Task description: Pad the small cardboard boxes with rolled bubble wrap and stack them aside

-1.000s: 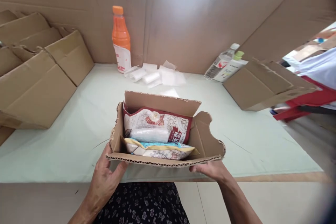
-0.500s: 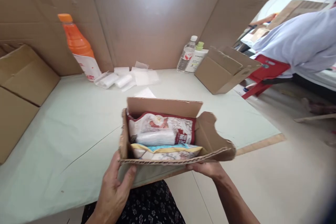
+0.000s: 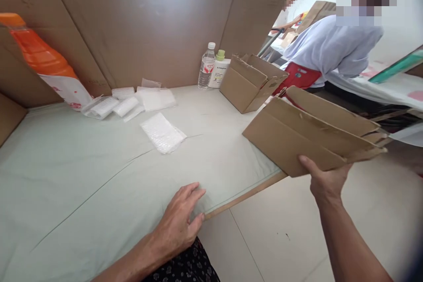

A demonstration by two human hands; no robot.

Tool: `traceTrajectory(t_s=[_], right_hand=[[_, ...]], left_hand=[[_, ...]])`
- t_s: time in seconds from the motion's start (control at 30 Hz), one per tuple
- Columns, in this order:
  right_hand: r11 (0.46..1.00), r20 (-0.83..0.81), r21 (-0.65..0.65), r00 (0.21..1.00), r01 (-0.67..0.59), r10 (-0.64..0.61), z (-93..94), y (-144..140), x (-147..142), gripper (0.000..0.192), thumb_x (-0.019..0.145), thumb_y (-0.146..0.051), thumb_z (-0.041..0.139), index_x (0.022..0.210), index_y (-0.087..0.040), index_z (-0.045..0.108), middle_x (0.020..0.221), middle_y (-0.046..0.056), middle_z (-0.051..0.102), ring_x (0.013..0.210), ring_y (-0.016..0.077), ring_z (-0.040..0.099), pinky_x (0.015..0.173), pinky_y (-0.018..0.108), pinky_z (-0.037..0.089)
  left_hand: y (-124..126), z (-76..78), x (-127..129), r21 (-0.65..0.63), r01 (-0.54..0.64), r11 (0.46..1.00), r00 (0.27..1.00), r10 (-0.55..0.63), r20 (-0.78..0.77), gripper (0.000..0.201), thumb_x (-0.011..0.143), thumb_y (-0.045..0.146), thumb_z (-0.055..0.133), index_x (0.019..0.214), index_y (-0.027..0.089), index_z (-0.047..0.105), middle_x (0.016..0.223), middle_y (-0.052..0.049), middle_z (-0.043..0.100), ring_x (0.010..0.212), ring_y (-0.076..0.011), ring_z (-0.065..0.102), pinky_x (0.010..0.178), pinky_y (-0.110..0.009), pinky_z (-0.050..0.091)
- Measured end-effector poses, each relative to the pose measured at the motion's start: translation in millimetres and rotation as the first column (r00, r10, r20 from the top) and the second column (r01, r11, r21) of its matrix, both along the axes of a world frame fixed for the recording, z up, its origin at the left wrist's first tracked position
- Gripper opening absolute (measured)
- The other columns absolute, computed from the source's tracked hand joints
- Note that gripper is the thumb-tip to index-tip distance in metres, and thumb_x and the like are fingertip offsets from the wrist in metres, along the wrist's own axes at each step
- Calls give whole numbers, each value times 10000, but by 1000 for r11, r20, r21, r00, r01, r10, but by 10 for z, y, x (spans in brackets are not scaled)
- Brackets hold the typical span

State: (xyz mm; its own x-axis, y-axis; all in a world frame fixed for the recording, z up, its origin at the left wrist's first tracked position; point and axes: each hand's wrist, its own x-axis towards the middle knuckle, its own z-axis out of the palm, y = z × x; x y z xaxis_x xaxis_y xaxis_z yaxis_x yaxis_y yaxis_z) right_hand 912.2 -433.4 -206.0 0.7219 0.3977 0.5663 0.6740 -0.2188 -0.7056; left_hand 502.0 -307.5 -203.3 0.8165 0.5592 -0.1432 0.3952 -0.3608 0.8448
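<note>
A brown cardboard box [image 3: 291,136] with raised flaps is at the table's right edge, tilted and partly beyond it. My right hand [image 3: 330,178] grips its lower near side, thumb on the wall and the other fingers hidden beneath. From this angle the flaps hide the packets inside. My left hand [image 3: 181,211] holds nothing; its fingers are apart and hover over or rest on the cloth by the near edge. A flat bubble-wrap sheet [image 3: 163,133] lies on the table beyond the left hand.
Several folded plastic pieces [image 3: 127,103] lie by an orange bottle [image 3: 54,64]. A clear water bottle [image 3: 206,66], a white bottle with a green cap [image 3: 220,70] and a smaller cardboard box [image 3: 243,83] stand at the back. A cardboard wall [image 3: 165,31] borders the table [image 3: 99,176]. Other people sit behind.
My right hand has carried the box from in front of me to the right edge and turned it. My left hand has let go of it. The view has swung right.
</note>
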Motion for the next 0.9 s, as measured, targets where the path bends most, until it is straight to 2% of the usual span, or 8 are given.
traceTrajectory(t_s=[0.1, 0.33, 0.43, 0.57, 0.67, 0.73, 0.8, 0.9], right_hand=[[992, -69, 126, 998, -4, 13, -8, 272, 244, 801, 724, -593, 800, 1342, -311, 376, 1538, 158, 480, 1340, 331, 541, 1107, 511, 488], [999, -97, 26, 995, 33, -30, -23, 627, 520, 1109, 569, -791, 746, 1397, -187, 323, 1471, 228, 485, 1282, 315, 551, 1020, 504, 496], [993, -211, -64, 972, 96, -107, -77, 504, 290, 1008, 595, -689, 776, 1400, -222, 388, 1479, 218, 502, 1307, 339, 558, 1027, 506, 496], [963, -245, -191, 940, 192, -236, -248, 281, -377, 787, 699, -583, 724, 1353, -191, 529, 1412, 223, 585, 1310, 407, 574, 1080, 591, 455], [944, -122, -326, 992, -57, 18, -272, 380, -954, 520, 822, -557, 616, 1218, -224, 662, 1323, 133, 670, 1229, 361, 632, 1069, 591, 481], [855, -78, -413, 948, -314, 310, -211, 676, -1293, 415, 881, -540, 587, 1152, -246, 700, 1314, 101, 685, 1237, 330, 629, 1075, 558, 488], [738, -36, -463, 842, -491, 538, -128, 1133, -1573, 378, 921, -526, 578, 1156, -259, 709, 1335, 93, 680, 1281, 311, 605, 1098, 521, 474], [638, -6, -541, 761, -549, 649, -60, 1930, -1943, 472, 933, -534, 569, 1296, -245, 655, 1411, 116, 641, 1329, 333, 564, 1094, 533, 452]], left_hand=[[28, -58, -161, 0, 11, 1000, 1000, -11, -27, 485, 927, 200, 528, 1405, 219, 608, 1580, -137, 490, 1419, -336, 510, 1131, -603, 489], [43, -111, -299, -16, -38, 999, 999, 38, 34, 434, 942, 218, 515, 1357, 225, 641, 1522, -140, 548, 1379, -313, 547, 1115, -553, 510], [47, -42, -375, -60, -43, 997, 999, 45, 31, 425, 931, 215, 540, 1339, 238, 655, 1502, -121, 572, 1341, -295, 576, 1067, -493, 551], [110, 65, -557, -139, -57, 989, 997, 64, 48, 451, 893, 185, 568, 1332, 235, 657, 1430, -95, 634, 1260, -255, 622, 842, -317, 618], [191, 123, -720, -159, -111, 981, 992, 119, 43, 454, 890, 183, 559, 1325, 258, 665, 1354, -71, 679, 1125, -222, 675, 641, -236, 578], [269, 161, -828, -129, -148, 980, 987, 156, 47, 448, 894, 190, 554, 1318, 269, 673, 1299, -65, 707, 1060, -212, 692, 577, -224, 553], [372, 194, -949, -40, -210, 977, 974, 212, 76, 413, 906, 198, 551, 1291, 257, 688, 1249, -71, 730, 1067, -220, 694, 626, -248, 586], [549, 197, -1200, 186, -386, 903, 919, 360, 159, 345, 927, 214, 560, 1240, 230, 703, 1215, -90, 748, 1130, -245, 683, 886, -372, 623]])
